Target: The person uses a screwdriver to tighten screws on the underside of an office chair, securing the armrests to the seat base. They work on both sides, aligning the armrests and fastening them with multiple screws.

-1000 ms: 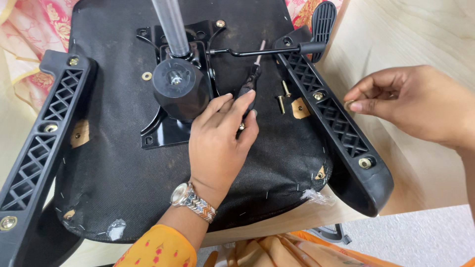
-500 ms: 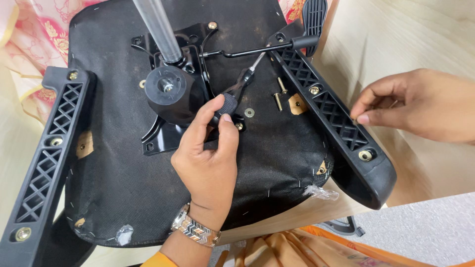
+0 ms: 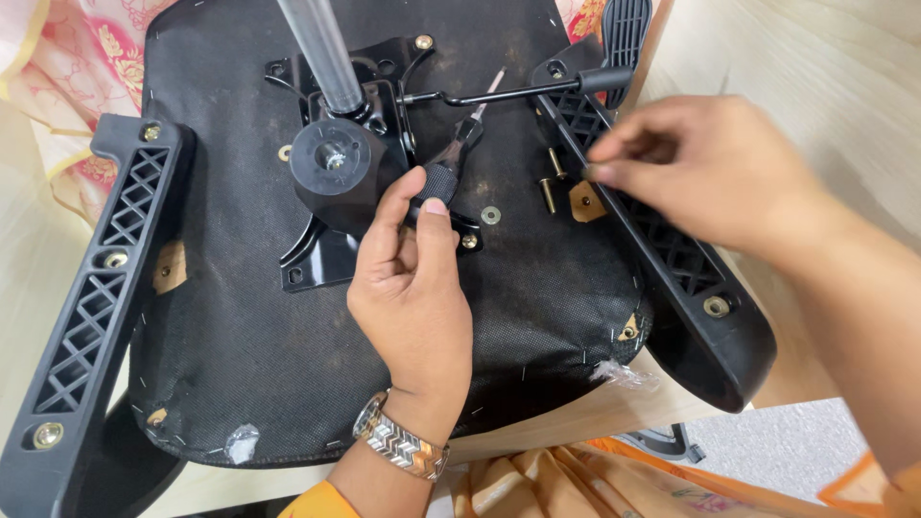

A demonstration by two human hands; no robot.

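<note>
An upturned black chair seat lies on a pale table. The left hand, wearing a metal watch, grips a screwdriver by its black handle beside the central metal plate. The right hand reaches over the right armrest, fingertips pinched near two brass bolts; whether it holds anything cannot be told.

We see a pale wooden table top under bright, even light, a pink flowered cloth at upper left, and a grey speckled floor below.
</note>
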